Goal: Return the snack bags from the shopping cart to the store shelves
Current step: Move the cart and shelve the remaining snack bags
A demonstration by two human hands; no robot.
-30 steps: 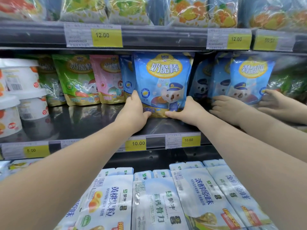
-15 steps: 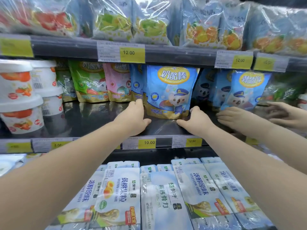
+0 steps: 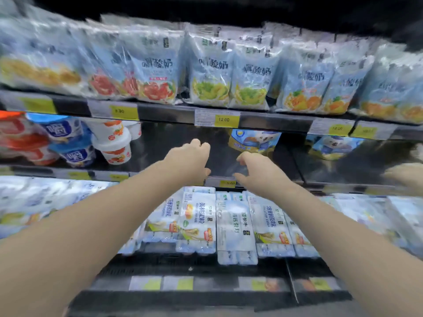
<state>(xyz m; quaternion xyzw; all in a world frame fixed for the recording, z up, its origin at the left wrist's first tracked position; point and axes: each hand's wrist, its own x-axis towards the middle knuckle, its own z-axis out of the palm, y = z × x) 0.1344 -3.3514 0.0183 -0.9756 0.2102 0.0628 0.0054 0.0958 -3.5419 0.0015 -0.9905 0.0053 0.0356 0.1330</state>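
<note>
Both hands empty at the middle shelf, blue snack bag behind them.
Left hand [image 3: 191,157] loosely curled, right hand [image 3: 256,170] fingers spread, neither gripping; blue snack bag [image 3: 254,140] stands upright on the middle shelf [image 3: 160,143], just beyond the right hand, apart from both.

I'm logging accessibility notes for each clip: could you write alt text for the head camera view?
Both bare hands, the left hand and right hand, reach empty toward the middle shelf of a store cooler, just short of a blue snack bag standing there. Fruit yogurt pouches line the shelf above, and milk packs lie below. The picture is motion-blurred.
</note>
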